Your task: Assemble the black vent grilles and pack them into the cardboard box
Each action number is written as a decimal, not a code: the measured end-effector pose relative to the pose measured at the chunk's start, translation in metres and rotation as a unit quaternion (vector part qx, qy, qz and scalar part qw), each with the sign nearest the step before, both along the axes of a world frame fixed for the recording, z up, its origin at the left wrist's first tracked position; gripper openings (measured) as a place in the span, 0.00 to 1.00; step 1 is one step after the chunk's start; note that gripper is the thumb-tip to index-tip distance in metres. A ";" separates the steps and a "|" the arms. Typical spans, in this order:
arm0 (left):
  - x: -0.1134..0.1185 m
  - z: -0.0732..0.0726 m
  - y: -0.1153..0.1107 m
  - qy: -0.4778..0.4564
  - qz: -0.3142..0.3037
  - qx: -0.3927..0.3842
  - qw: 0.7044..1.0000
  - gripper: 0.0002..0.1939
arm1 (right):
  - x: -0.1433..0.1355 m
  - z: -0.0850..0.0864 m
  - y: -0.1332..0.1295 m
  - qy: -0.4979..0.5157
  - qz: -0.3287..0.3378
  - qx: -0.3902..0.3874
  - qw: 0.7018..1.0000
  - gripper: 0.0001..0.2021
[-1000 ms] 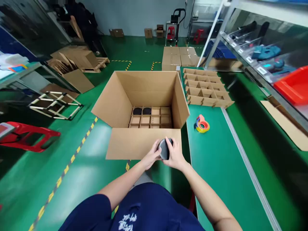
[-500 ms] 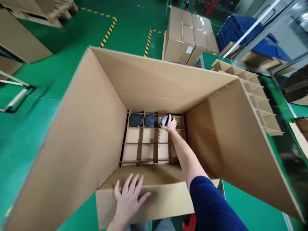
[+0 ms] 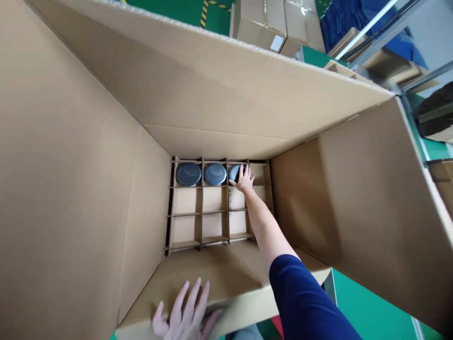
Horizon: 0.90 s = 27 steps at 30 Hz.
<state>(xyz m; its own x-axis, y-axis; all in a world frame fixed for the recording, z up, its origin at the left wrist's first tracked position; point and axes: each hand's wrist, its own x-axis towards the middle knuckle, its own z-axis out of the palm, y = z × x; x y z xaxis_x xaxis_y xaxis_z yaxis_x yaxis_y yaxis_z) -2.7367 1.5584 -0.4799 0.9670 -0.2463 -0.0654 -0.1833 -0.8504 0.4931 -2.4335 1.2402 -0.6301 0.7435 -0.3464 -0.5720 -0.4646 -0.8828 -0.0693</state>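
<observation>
Reaching into the box (image 3: 85, 156), we spread our right hand (image 3: 243, 180) over a disc (image 3: 234, 172) at one o'clock (two more fill cells (image 3: 202, 174) at ten and twelve); our left hand (image 3: 184, 317) splays at seven.

Right arm (image 3: 264, 225) extended downward, left hand (image 3: 187, 315) spread, fingers splayed.

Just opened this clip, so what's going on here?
Someone is leaning over a large open cardboard box. Their right hand reaches down to a dark round item in the third compartment from the left of the far row in the cardboard divider. Two similar dark items sit in the compartments to its left. The left hand, fingers spread, is at the near side of the box.
</observation>
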 end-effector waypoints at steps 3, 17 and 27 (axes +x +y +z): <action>0.010 0.005 -0.001 -0.047 -0.029 0.011 0.998 0.43 | -0.009 0.049 0.009 0.002 0.035 0.037 0.999 0.54; 0.038 0.040 -0.022 -0.055 -0.056 0.218 0.973 0.28 | -0.393 0.310 -0.039 -0.594 0.132 0.140 0.781 0.20; 0.007 0.068 -0.025 -0.004 -0.038 0.344 0.938 0.32 | -0.375 0.226 -0.246 -0.215 -0.268 -0.067 0.937 0.21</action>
